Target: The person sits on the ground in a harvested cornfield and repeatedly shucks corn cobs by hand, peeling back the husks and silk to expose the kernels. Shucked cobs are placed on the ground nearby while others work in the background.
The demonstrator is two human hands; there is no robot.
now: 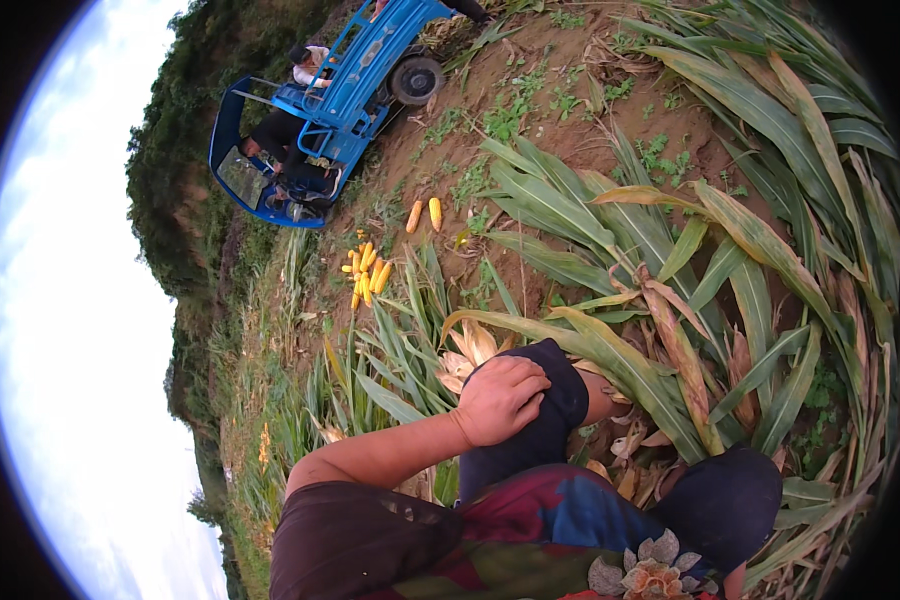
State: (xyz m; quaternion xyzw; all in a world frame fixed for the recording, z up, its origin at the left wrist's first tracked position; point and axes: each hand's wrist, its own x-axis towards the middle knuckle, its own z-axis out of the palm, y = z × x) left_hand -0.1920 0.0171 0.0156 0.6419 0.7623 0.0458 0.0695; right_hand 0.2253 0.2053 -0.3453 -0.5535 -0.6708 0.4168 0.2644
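Note:
My left hand rests on top of my dark-trousered knee, its fingers bent over the cloth and holding no object. Pale dry corn husks lie just beyond that knee. To the right, broad green and yellowing corn leaves spread around a brown dry stalk or husk. Past the knee lies a small pile of husked yellow corn cobs, with two more cobs on the soil. My right hand is out of view; only a bit of skin shows at the bottom edge, beside my other knee.
A blue cargo three-wheeler stands on the brown soil, with a person in dark clothes in its driver's seat. Another person in a light top is beside the cargo bed. Cut corn stalks lie thickly along the right.

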